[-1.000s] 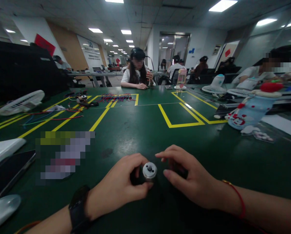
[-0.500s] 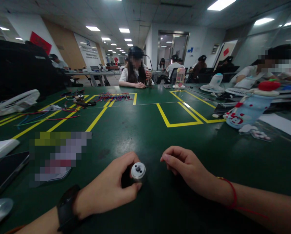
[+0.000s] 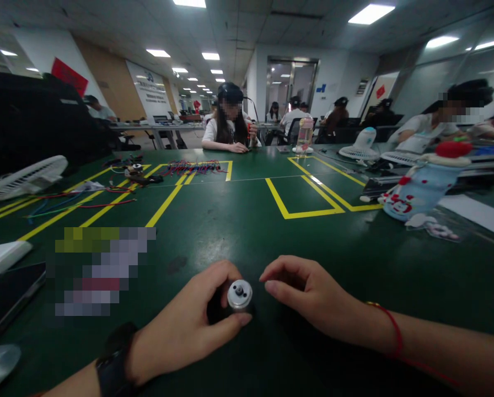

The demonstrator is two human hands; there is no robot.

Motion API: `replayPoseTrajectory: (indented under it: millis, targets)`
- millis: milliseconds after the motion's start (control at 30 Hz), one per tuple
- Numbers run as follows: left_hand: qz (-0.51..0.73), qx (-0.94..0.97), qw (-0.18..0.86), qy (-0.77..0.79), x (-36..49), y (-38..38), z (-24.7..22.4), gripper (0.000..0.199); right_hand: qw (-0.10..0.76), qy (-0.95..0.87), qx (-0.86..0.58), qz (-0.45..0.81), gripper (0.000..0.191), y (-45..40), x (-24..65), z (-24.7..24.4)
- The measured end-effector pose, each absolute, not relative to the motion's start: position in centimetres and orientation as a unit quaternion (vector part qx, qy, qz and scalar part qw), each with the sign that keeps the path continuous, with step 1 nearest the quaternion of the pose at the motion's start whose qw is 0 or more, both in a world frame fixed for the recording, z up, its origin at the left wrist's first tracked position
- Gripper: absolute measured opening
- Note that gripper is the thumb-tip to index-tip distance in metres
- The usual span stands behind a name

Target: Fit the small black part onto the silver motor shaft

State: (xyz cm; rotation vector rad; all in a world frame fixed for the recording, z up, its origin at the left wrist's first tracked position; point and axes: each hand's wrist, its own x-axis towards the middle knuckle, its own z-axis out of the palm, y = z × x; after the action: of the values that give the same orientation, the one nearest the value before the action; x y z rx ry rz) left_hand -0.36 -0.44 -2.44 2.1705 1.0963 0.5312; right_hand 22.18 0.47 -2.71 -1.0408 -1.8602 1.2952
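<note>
Upright in my left hand (image 3: 203, 317) is a small silver DC motor (image 3: 239, 296), its shaft and round end face turned up toward me. The thumb and curled fingers wrap its sides, and the motor's lower part is in shadow. Just right of the motor is my right hand (image 3: 309, 289), with thumb and index finger curved and a little apart. Its fingertips point at the motor without touching it, and I see nothing between them.
A green table (image 3: 214, 237) carries yellow tape lines. At the left lie loose wires (image 3: 106, 204), a white fan (image 3: 27, 176), a dark flat device (image 3: 11, 298) and a blurred-out item (image 3: 106, 270). A blue bottle (image 3: 424, 187) stands at right. Across sits a person (image 3: 230, 118).
My left hand has shifted slightly right with the motor. My right hand has come left, closer to the motor, and its thumb and index finger have parted a little.
</note>
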Motion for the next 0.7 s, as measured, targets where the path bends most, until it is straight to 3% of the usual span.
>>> replayPoseTrajectory:
  millis: [167, 367, 700]
  targets:
    - [0.215, 0.833, 0.297, 0.415, -0.1, -0.3, -2.5, 0.012, 0.317, -0.746, -0.379, 0.447, 0.022, 0.3, 21.3, -2.6]
    - [0.203, 0.834, 0.296, 0.419, 0.8, -0.6, -2.5, 0.012, 0.346, -0.782, -0.365, 0.369, 0.014, -0.1, 20.9, -2.2]
    - [0.205, 0.837, 0.288, 0.417, 1.1, -0.5, -2.6, 0.015, 0.398, -0.739, -0.379, 0.389, 0.011, 0.1, 21.2, -1.3]
